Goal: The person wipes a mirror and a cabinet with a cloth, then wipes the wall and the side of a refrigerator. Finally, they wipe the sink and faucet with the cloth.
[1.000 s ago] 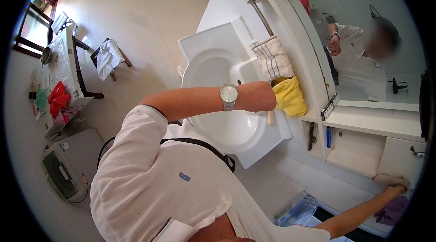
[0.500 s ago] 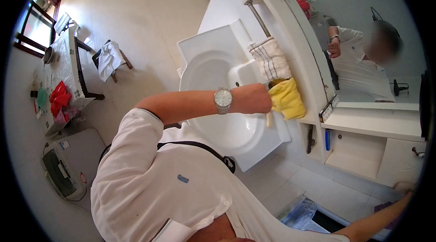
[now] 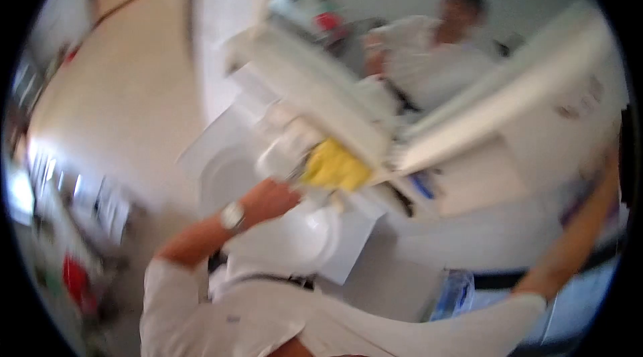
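Observation:
My left hand (image 3: 271,197), with a watch (image 3: 232,216) on its wrist, is curled closed above the white washbasin (image 3: 231,179). Its fingertips face away from me, so whatever they may hold is hidden. Just past the knuckles hangs a yellow cloth (image 3: 335,166), beside a pale towel (image 3: 299,137); blur hides whether the hand touches either. A small cream-coloured object (image 3: 336,203) lies at the basin's edge. Far to the right my right arm (image 3: 569,256) reaches up along the wall. The right hand (image 3: 613,156) is smeared and cut off by the dark image border.
Above the basin a mirror (image 3: 402,42) shows a person in a white shirt. An open shelf (image 3: 475,176) with a blue item (image 3: 422,185) sits below it. Clear plastic wrapping (image 3: 453,295) is low on the right. A cluttered table with a red bag (image 3: 75,280) stands left.
The view has swung round and blurred. My left fist has drawn back from the yellow cloth toward the basin's middle. My right arm now reaches higher along the right edge.

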A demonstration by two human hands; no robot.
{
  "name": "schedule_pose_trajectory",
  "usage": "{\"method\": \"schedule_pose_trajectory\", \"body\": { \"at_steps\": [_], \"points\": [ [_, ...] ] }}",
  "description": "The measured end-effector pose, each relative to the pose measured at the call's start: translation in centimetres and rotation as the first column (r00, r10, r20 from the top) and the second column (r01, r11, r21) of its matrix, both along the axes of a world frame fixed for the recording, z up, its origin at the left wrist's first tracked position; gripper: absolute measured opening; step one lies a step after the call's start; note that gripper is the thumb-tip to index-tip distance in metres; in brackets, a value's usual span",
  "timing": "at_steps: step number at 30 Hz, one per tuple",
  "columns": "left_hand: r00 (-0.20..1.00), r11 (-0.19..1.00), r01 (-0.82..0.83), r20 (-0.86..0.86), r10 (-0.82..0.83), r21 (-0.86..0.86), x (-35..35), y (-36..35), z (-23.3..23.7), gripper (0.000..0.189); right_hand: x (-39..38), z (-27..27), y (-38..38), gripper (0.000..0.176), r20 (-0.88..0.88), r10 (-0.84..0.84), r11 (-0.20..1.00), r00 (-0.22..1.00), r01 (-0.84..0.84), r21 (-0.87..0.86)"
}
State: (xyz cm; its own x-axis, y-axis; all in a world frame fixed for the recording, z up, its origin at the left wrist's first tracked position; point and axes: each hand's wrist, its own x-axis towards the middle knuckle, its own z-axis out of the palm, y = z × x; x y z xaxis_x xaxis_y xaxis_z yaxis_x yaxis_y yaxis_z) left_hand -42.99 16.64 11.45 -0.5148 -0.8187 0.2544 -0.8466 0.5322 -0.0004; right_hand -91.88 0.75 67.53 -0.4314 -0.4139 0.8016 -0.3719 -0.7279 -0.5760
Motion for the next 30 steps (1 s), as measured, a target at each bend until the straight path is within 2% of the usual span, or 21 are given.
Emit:
{"method": "schedule_pose_trajectory", "body": {
  "at_steps": [2,3,4,6,8,11,14,15,16,19,21,22,23,24,26,28,30],
  "points": [
    [0.998,0.998,-0.057,0.011,0.057,0.006,0.3,1.5,-1.9,0.009,1.9,-0.5,-0.5,0.046,0.065,0.02,0.999,0.998,-0.017,-0.041],
    [0.997,0.981,-0.08,0.032,0.076,0.179,0.0,1.7,0.2,0.007,3.4,-1.4,0.0,0.048,0.104,0.005,0.998,0.995,0.001,-0.06],
    [0.994,0.982,-0.11,0.017,0.109,0.154,0.0,2.3,0.1,0.005,1.8,-0.4,-2.5,0.048,0.071,0.074,0.996,0.995,-0.071,-0.047],
    [0.996,0.984,-0.09,0.005,0.091,0.151,-1.5,2.2,-2.3,0.015,4.8,-2.1,2.2,0.043,0.212,0.022,1.0,0.977,-0.026,0.014],
    [0.996,0.979,-0.083,0.003,0.084,0.186,-1.9,2.9,-1.5,0.017,0.7,-1.0,-0.8,0.038,0.161,0.082,0.997,0.984,-0.08,-0.015],
    [0.997,0.976,-0.072,0.012,0.071,0.206,-2.3,2.6,-1.7,0.017,-0.7,-1.4,-2.0,0.034,0.079,0.083,0.996,0.993,-0.08,-0.043],
    [0.997,0.978,-0.064,-0.021,0.069,0.201,-2.2,2.6,-2.8,0.018,1.1,0.5,-1.2,0.034,0.037,0.154,0.985,0.987,-0.151,-0.081],
    [0.996,0.972,-0.07,-0.043,0.082,0.226,-2.2,2.7,-3.1,0.019,3.7,0.8,0.2,0.031,0.131,0.062,0.993,0.989,-0.048,-0.109],
    [0.993,0.965,-0.075,-0.067,0.095,0.252,-2.2,2.8,-3.3,0.019,4.8,0.9,0.9,0.031,0.132,0.064,0.993,0.989,-0.05,-0.108],
    [0.991,0.964,-0.107,-0.05,0.123,0.243,-2.2,3.4,-2.8,0.018,4.8,0.5,0.5,0.033,0.131,0.154,0.979,0.979,-0.134,-0.155],
    [0.989,0.967,-0.11,-0.075,0.131,0.232,-2.0,3.6,-3.5,0.018,2.9,0.5,-0.8,0.035,-0.033,-0.005,0.989,0.999,0.0,-0.15],
    [0.986,0.97,-0.107,-0.098,0.131,0.219,-1.8,3.7,-3.8,0.017,3.1,-0.5,-1.5,0.035,-0.036,-0.002,0.989,0.999,-0.003,-0.145],
    [0.987,0.97,-0.107,-0.096,0.13,0.217,-1.6,3.7,-3.9,0.017,2.8,-1.8,-1.7,0.046,-0.093,-0.245,0.951,0.965,0.22,-0.215],
    [0.983,0.968,-0.113,-0.115,0.141,0.225,-1.5,3.9,-4.2,0.017,3.2,-3.3,-1.6,0.058,-0.141,-0.474,0.859,0.869,0.421,-0.29],
    [0.981,0.967,-0.113,-0.127,0.145,0.229,-0.8,4.0,-4.8,0.018,8.0,-7.1,1.9,0.071,-0.091,-0.516,0.849,0.852,0.494,-0.187],
    [0.979,0.961,-0.101,-0.147,0.143,0.259,-0.4,4.1,-5.9,0.018,7.5,-12.9,0.7,0.077,-0.219,-0.678,0.729,0.701,0.605,-0.321],
    [0.979,0.955,-0.096,-0.147,0.142,0.28,-0.1,4.5,-5.8,0.018,8.8,-17.6,1.6,0.073,-0.36,-0.755,0.653,0.548,0.68,-0.333]
  ]
}}
